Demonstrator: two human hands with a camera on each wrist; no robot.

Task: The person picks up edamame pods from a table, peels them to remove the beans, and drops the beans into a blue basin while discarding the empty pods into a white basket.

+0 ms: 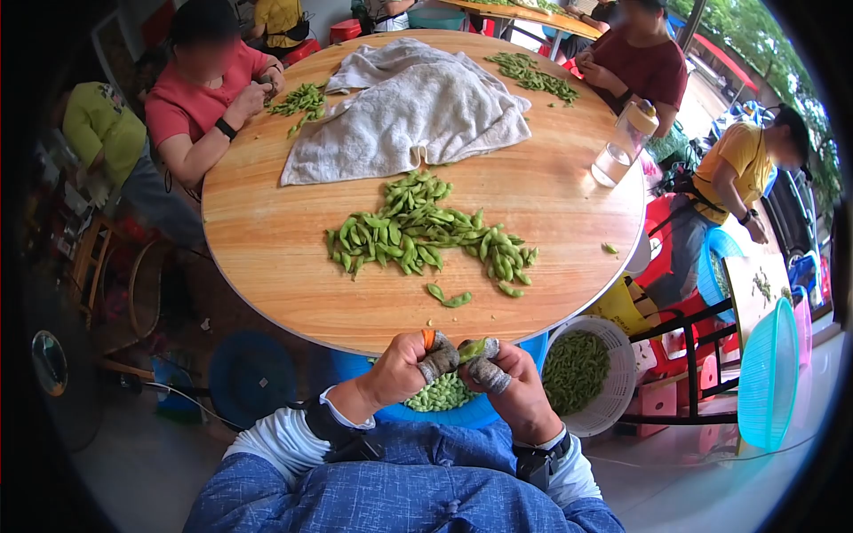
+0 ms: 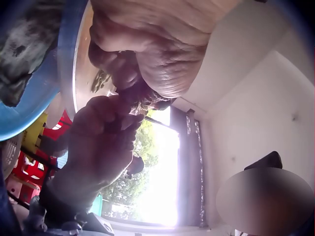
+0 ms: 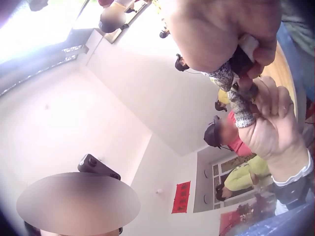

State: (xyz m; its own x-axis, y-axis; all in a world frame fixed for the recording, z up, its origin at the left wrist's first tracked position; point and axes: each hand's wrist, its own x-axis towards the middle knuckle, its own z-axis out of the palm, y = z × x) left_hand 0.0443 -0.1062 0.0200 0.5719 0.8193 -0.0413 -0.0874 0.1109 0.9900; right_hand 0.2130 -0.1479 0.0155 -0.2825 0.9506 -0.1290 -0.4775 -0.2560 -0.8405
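Close to the table's near edge, a green soybean pod (image 1: 474, 350) is held between my two hands. The left hand (image 1: 397, 369) pinches it at one end, with grey fabric covers on thumb and finger and an orange band on one of them. My right hand (image 1: 520, 391), also wearing grey finger covers, pinches the pod from the other side. Below them, a blue basin (image 1: 391, 410) holds many shelled beans (image 1: 440, 393). Ahead on the table lies a heap of pods (image 1: 404, 233), with loose pods (image 1: 455, 300) nearer me. Both wrist views show the hands meeting, the pod mostly hidden.
A round wooden table (image 1: 267, 258) carries a grey towel (image 1: 400, 107), a water bottle (image 1: 622, 147) and further pod piles. At right stands a white basket (image 1: 622, 373) of pods, near a turquoise basin (image 1: 769, 382). Several people sit around the table.
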